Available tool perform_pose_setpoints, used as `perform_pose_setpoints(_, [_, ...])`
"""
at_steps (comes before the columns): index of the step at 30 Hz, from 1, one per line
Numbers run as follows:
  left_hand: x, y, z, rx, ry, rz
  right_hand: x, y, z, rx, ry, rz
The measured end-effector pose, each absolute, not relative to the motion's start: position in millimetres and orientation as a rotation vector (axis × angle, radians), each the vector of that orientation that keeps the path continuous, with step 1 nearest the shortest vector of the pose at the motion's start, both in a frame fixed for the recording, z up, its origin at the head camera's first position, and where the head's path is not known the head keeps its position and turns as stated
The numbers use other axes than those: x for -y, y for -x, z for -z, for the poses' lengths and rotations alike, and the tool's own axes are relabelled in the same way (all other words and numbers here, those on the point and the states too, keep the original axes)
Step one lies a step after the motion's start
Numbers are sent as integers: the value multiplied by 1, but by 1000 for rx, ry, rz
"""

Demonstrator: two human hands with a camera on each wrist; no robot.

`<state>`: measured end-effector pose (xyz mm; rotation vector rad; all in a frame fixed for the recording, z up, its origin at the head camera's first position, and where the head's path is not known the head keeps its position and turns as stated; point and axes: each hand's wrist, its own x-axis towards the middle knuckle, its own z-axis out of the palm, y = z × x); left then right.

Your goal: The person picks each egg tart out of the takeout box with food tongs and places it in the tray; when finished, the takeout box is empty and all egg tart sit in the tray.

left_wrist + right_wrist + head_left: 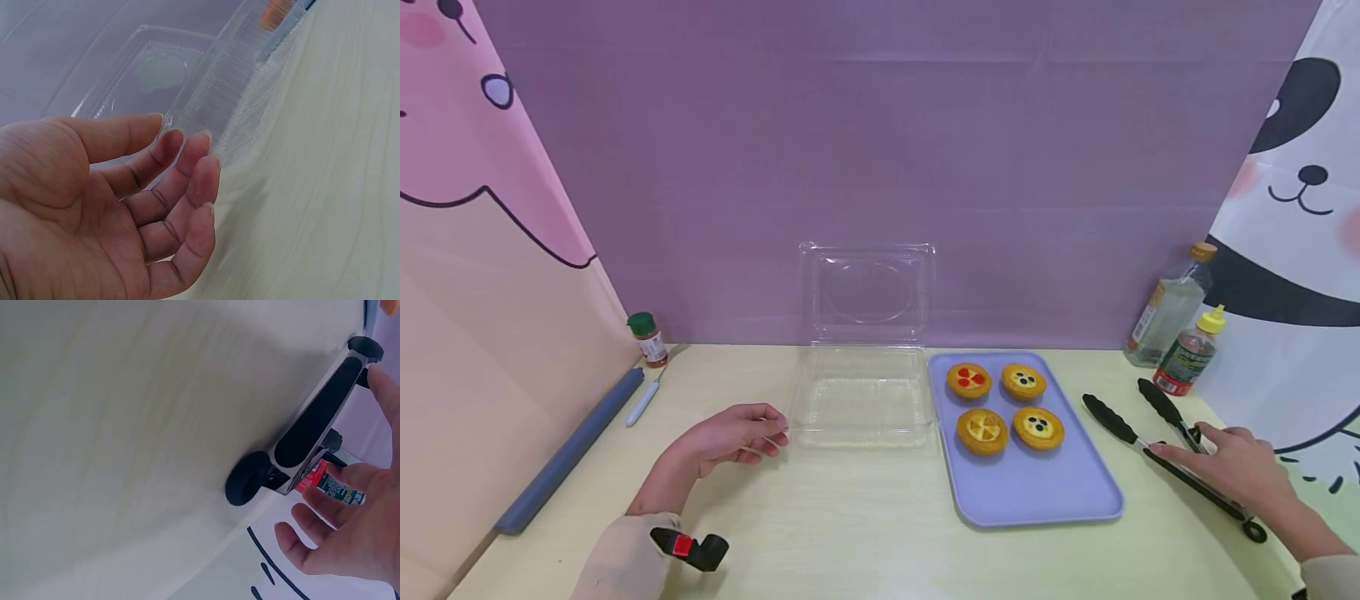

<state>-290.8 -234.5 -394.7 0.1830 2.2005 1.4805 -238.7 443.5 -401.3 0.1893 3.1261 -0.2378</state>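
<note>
A clear plastic clamshell box (861, 392) lies with its lid raised against the purple backdrop. At its left front corner, my left hand (741, 435) pinches the rim between thumb and index finger; the other fingers curve loosely, palm visible in the left wrist view. Far right, a pair of black-and-silver tongs (1187, 475) lies on the table with its arms spread. My right hand (1243, 471) grips it from above, thumb on the near arm and index finger by the far one. Between box and tongs stands a lilac tray (1037, 500) bearing several fruit-topped tarts (982, 431).
Behind the tongs are a tall bottle (1172, 308) with an orange cap and a squeeze bottle (1189, 354) with a yellow top. On the left lie a blue-grey roll (572, 450), a white-handled tool (643, 404) and a green-capped jar (648, 340). Printed cloth walls border the table.
</note>
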Motion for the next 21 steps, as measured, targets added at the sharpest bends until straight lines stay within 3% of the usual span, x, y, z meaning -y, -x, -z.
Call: perform_pose_setpoints(21, [234, 290, 394, -2199, -189, -1469, -448, 247, 402, -3002, -254, 287])
